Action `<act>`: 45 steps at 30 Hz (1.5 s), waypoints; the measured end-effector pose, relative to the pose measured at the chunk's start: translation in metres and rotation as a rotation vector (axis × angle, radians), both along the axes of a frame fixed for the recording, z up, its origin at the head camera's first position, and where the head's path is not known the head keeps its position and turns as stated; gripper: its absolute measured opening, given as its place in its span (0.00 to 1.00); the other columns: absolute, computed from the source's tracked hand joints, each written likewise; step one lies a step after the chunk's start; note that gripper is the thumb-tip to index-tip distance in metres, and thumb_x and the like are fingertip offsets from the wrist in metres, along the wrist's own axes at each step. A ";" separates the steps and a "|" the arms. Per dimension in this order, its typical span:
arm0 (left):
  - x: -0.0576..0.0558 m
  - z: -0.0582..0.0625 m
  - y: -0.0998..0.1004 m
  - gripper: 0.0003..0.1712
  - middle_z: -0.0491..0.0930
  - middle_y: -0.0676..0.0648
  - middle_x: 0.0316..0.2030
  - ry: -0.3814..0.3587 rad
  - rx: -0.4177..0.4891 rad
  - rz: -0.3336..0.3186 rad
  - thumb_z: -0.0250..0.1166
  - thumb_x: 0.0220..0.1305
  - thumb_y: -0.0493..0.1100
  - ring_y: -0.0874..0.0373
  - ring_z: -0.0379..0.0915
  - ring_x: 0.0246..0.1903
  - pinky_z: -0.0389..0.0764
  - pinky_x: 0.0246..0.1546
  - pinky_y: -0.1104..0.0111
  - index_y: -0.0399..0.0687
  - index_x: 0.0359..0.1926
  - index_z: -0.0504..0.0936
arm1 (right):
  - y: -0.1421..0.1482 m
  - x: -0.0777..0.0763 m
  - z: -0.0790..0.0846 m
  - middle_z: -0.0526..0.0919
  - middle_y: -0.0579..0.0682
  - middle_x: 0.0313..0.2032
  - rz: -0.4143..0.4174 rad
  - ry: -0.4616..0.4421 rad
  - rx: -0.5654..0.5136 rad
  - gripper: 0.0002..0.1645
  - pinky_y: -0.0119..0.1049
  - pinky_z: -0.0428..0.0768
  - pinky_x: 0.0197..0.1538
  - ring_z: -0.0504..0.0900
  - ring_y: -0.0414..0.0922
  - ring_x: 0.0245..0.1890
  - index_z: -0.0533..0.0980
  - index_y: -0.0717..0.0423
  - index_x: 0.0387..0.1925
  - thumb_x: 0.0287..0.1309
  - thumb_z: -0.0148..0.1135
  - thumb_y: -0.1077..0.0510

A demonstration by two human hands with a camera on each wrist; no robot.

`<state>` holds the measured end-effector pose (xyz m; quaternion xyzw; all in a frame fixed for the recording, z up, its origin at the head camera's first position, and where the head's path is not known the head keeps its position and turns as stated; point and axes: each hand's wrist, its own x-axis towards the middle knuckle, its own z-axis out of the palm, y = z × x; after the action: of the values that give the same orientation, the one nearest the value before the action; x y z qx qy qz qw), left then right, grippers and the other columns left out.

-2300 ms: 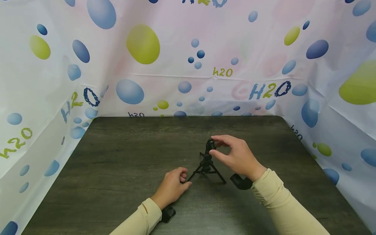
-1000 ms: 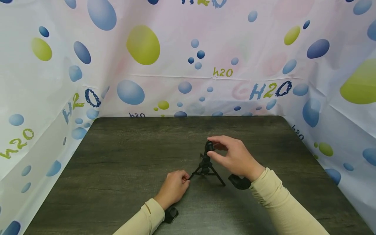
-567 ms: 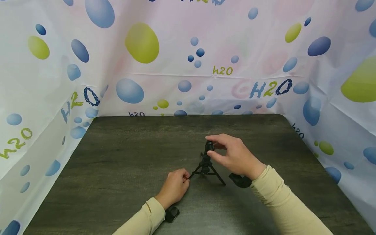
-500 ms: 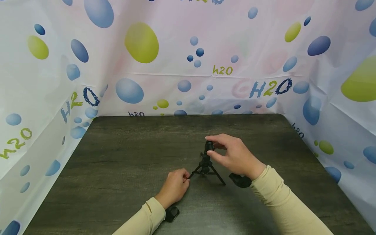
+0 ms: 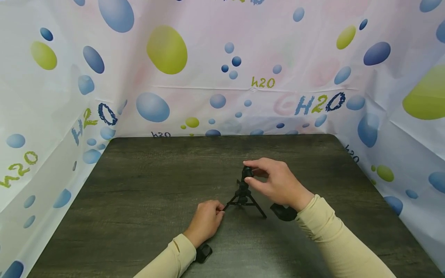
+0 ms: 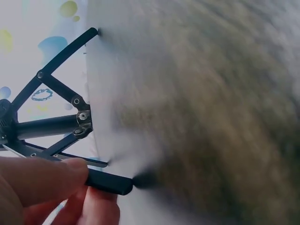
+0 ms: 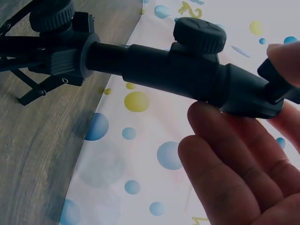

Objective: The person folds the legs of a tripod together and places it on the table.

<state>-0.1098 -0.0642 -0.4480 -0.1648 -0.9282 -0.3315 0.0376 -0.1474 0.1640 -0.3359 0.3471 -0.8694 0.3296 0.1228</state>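
A small black tripod (image 5: 243,192) stands upright on the table, legs spread. My left hand (image 5: 205,221) pinches the end part of its near left leg (image 6: 110,182), thumb on one side and fingers on the other in the left wrist view. At the top, my right hand (image 5: 279,183) holds the tripod head (image 7: 246,91) between thumb and fingers. The right wrist view shows a ribbed knob (image 7: 199,36) on the head's neck and another knob (image 7: 52,16) lower on the body. The thumb lies against a small protruding piece at the head's end.
The dark wood-grain table (image 5: 146,185) has a white curtain (image 5: 201,54) with blue and green dots behind it and at both sides. Black wrist cameras (image 5: 284,212) hang under both wrists, close above the tabletop.
My left hand, beside the tripod leg with loose fingers at first, has taken hold of it. My right fingers have shifted slightly left along with the tripod head. Little differs over the last half second.
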 end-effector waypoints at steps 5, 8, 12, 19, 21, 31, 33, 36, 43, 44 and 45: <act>0.002 0.001 0.000 0.03 0.85 0.48 0.28 0.066 -0.049 0.023 0.73 0.58 0.33 0.58 0.80 0.27 0.80 0.26 0.68 0.42 0.34 0.87 | -0.001 0.001 0.001 0.83 0.55 0.48 0.005 -0.003 -0.006 0.23 0.41 0.84 0.46 0.86 0.47 0.42 0.79 0.63 0.58 0.61 0.69 0.64; 0.001 0.002 -0.001 0.03 0.85 0.48 0.28 0.078 -0.059 0.029 0.73 0.58 0.33 0.59 0.80 0.26 0.80 0.26 0.68 0.42 0.33 0.87 | -0.002 0.001 0.000 0.83 0.55 0.48 -0.001 -0.005 -0.007 0.23 0.41 0.84 0.46 0.86 0.47 0.42 0.79 0.63 0.58 0.61 0.69 0.63; 0.000 0.002 -0.002 0.03 0.86 0.49 0.29 0.071 -0.056 0.036 0.74 0.57 0.34 0.60 0.81 0.27 0.80 0.26 0.69 0.43 0.34 0.88 | -0.002 0.001 0.001 0.83 0.55 0.48 0.002 0.007 -0.001 0.23 0.41 0.84 0.46 0.86 0.47 0.42 0.79 0.63 0.58 0.61 0.69 0.63; 0.001 -0.001 0.000 0.02 0.86 0.49 0.28 0.078 -0.061 0.058 0.74 0.58 0.35 0.61 0.81 0.26 0.80 0.26 0.69 0.43 0.33 0.89 | -0.002 -0.001 0.000 0.83 0.57 0.50 0.007 -0.017 0.001 0.24 0.41 0.84 0.46 0.86 0.47 0.43 0.78 0.63 0.59 0.61 0.69 0.63; 0.001 -0.001 0.000 0.02 0.86 0.49 0.28 0.087 -0.061 0.063 0.74 0.58 0.35 0.60 0.81 0.25 0.80 0.26 0.69 0.43 0.33 0.89 | -0.002 -0.002 0.000 0.83 0.57 0.51 0.006 -0.032 0.004 0.24 0.41 0.84 0.46 0.86 0.47 0.43 0.78 0.63 0.59 0.62 0.69 0.62; 0.001 -0.004 0.003 0.03 0.86 0.48 0.28 0.108 -0.032 0.053 0.74 0.58 0.34 0.59 0.80 0.26 0.80 0.27 0.67 0.42 0.34 0.89 | 0.000 -0.004 0.003 0.83 0.57 0.51 0.006 -0.037 0.005 0.24 0.43 0.84 0.45 0.87 0.47 0.42 0.78 0.64 0.59 0.62 0.69 0.62; 0.001 -0.005 0.003 0.03 0.86 0.48 0.29 0.110 -0.029 0.053 0.74 0.58 0.33 0.59 0.81 0.26 0.81 0.27 0.67 0.41 0.34 0.89 | 0.000 -0.004 0.003 0.83 0.57 0.51 0.009 -0.036 0.008 0.24 0.42 0.85 0.44 0.87 0.47 0.41 0.77 0.64 0.59 0.62 0.69 0.62; 0.001 -0.005 0.004 0.03 0.86 0.47 0.29 0.112 -0.027 0.055 0.74 0.57 0.33 0.58 0.81 0.27 0.81 0.27 0.67 0.41 0.34 0.88 | 0.000 -0.004 0.004 0.83 0.58 0.50 0.009 -0.040 0.013 0.24 0.41 0.85 0.44 0.87 0.47 0.41 0.77 0.64 0.59 0.63 0.68 0.62; 0.002 -0.006 0.005 0.03 0.86 0.46 0.30 0.116 -0.016 0.059 0.73 0.58 0.33 0.57 0.82 0.27 0.82 0.28 0.66 0.40 0.34 0.88 | -0.001 -0.004 0.003 0.83 0.57 0.51 0.017 -0.060 0.005 0.24 0.40 0.84 0.44 0.87 0.47 0.41 0.77 0.64 0.60 0.63 0.68 0.62; 0.002 -0.006 0.004 0.03 0.86 0.46 0.30 0.119 -0.013 0.058 0.73 0.58 0.32 0.57 0.82 0.27 0.82 0.27 0.67 0.40 0.34 0.88 | -0.002 -0.004 0.002 0.83 0.57 0.51 0.019 -0.063 0.002 0.24 0.40 0.84 0.45 0.87 0.47 0.41 0.77 0.64 0.60 0.63 0.68 0.62; 0.002 -0.007 0.004 0.03 0.86 0.46 0.29 0.122 -0.010 0.058 0.73 0.58 0.32 0.57 0.81 0.27 0.82 0.27 0.67 0.40 0.34 0.88 | -0.002 -0.004 0.002 0.83 0.57 0.51 0.021 -0.066 -0.001 0.24 0.40 0.84 0.45 0.87 0.46 0.41 0.77 0.64 0.60 0.63 0.68 0.61</act>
<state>-0.1078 -0.0597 -0.4547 -0.1581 -0.9301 -0.3151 0.1027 -0.1515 0.1619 -0.3338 0.3450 -0.8692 0.3425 0.0906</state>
